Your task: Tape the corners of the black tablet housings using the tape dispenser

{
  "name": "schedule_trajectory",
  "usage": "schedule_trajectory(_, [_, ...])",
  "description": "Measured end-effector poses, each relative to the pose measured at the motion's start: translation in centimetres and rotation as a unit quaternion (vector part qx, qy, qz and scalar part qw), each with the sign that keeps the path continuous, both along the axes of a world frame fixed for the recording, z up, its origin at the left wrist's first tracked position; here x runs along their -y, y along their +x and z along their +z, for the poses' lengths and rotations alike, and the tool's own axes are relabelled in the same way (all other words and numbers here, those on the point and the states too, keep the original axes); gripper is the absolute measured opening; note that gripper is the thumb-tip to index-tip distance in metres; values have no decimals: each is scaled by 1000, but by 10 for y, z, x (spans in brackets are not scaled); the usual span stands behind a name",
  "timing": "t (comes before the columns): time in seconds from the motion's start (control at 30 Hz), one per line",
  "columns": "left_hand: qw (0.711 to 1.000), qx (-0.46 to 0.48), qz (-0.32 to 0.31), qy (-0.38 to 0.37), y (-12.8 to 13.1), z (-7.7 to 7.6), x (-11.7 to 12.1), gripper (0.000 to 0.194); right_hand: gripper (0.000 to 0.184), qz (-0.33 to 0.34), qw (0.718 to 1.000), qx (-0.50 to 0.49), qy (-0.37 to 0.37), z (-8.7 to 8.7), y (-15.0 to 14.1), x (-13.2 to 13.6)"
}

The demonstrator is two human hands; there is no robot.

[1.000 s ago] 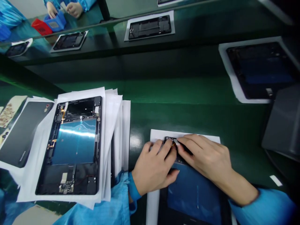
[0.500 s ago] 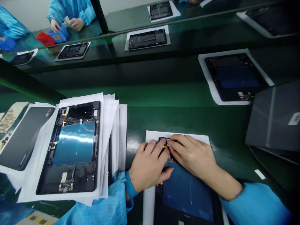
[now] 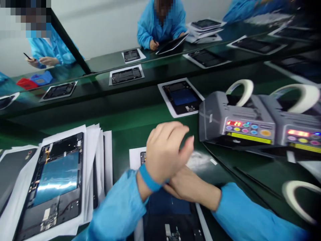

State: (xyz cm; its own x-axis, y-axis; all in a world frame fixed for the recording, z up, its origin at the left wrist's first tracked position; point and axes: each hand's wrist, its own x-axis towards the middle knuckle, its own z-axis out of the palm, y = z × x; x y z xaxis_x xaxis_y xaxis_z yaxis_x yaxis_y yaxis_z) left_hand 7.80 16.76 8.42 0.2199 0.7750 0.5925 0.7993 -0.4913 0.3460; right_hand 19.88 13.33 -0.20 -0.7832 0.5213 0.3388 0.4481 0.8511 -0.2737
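My left hand (image 3: 167, 150) is lifted off the table, fingers loosely curved and thumb apart, with nothing in it. It hangs just left of a grey tape dispenser (image 3: 235, 120). My right hand (image 3: 187, 185) lies low on the opened tablet (image 3: 170, 217) in front of me. Its fingers are hidden behind my left wrist. The tablet rests back-open on a white sheet (image 3: 134, 155), blue panel and circuit board showing.
A stack of opened tablets on white sheets (image 3: 57, 177) sits at the left. A second dispenser (image 3: 298, 132) and a loose tape roll (image 3: 298, 197) are at the right. Another tablet (image 3: 182, 97) lies on the green belt. Blue-coated people work across the line.
My left hand has risen from the tablet's top edge and swung right toward the dispenser. My head has lifted and turned right, bringing the dispensers and the co-workers into view.
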Motion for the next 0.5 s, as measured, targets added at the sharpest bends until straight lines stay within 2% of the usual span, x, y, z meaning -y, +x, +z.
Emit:
schedule_trajectory(0.03, [995, -86, 3, -59, 13, -4, -23, 20, 20, -2, 1000, -23, 11, -1, 12, 4])
schedule_trajectory(0.07, [976, -181, 0, -125, 24, -11, -47, 25, 20, -11, 999, -49, 22, -2, 23, 7])
schedule_trajectory(0.17, [949, -258, -17, -180, 47, -38, -113, 24, 18, -55, 992, -108, 40, -2, 50, 6])
schedule_trajectory(0.23, [934, -292, -25, -205, 57, -53, -145, 29, 16, -76, 989, -114, 46, 0, 60, 0])
schedule_trajectory(0.37, [902, -353, -52, -245, 72, -62, -176, 36, 17, -101, 986, -121, 61, 5, 63, -9])
schedule_trajectory(0.5, [879, -398, -66, -255, 69, -52, -181, 36, 16, -112, 982, -126, 83, 9, 65, -11])
